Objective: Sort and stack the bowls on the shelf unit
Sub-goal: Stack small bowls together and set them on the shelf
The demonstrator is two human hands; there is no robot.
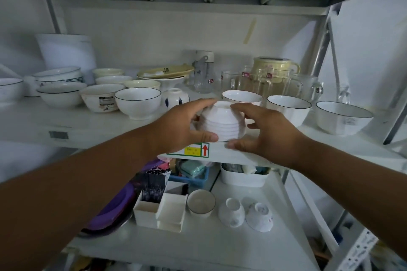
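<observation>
Head view: left hand (180, 125) fingers clamp upturned bowl stack (221, 122) at shelf edge (242, 154); right hand (271, 136) fingers spread, touching it.

No wording can be read anywhere. The green-bordered white sticker (193, 150) on the front edge of the white metal shelf (242, 154) bears a red upward arrow beside a yellow patch of illegibly small print. Small red tags on the clear glass mugs (264, 82) are too blurred to read.

Bare shelf (72, 121) lies front left; rimmed bowls (288, 109) and glass mugs (264, 82) crowd behind.
</observation>
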